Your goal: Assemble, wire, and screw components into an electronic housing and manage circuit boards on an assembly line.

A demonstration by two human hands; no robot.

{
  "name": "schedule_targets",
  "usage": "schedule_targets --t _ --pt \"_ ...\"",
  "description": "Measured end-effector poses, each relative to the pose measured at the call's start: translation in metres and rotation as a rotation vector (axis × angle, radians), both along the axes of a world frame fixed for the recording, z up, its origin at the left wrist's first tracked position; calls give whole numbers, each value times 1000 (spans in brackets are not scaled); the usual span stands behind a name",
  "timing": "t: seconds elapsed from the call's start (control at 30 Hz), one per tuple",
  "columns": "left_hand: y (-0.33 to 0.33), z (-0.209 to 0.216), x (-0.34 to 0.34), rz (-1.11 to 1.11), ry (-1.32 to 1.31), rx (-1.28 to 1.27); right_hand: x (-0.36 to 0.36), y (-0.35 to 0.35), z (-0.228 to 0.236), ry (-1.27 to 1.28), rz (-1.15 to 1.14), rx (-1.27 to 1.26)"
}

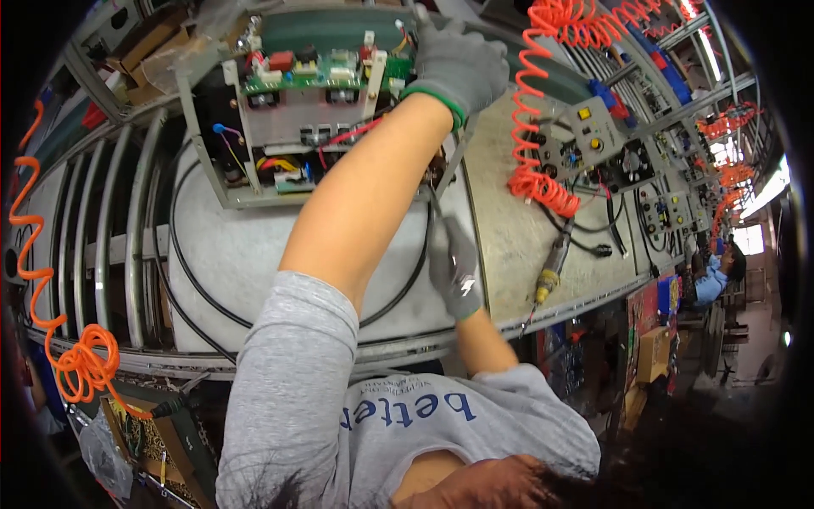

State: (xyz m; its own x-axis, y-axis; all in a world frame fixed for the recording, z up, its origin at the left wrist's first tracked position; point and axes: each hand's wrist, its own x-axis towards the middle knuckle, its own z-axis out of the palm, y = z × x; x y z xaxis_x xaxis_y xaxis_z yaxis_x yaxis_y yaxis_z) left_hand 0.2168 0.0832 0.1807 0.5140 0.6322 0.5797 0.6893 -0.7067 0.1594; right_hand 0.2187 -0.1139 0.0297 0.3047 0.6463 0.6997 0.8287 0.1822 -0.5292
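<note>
Unit, open-framed, board exposed; on white pad, both hands at its right side.
Probably heavy and stiff; board and wires fragile; gloves may slip on bare metal. Best hold: lower frame, both sides. Left hand at far corner, right hand near front corner; cannot tell whether either grasps anything.
</note>
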Motion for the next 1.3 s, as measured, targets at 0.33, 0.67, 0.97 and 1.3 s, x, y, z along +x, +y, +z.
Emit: schedule_targets --t 0.33,0.67,0.97,1.3 --pt "13 -9 3 44 18 -7 -6 -2 -4 341 183 -213" --pt "22 -14 5 11 -20 -45 -15 3 -8 353 69 -235" --pt "-14 -22 -16 42 27 64 -3 -36 0 203 248 -336" --pt "-90 -43 -53 -113 -141 326 53 -109 -25 -301 272 -430"
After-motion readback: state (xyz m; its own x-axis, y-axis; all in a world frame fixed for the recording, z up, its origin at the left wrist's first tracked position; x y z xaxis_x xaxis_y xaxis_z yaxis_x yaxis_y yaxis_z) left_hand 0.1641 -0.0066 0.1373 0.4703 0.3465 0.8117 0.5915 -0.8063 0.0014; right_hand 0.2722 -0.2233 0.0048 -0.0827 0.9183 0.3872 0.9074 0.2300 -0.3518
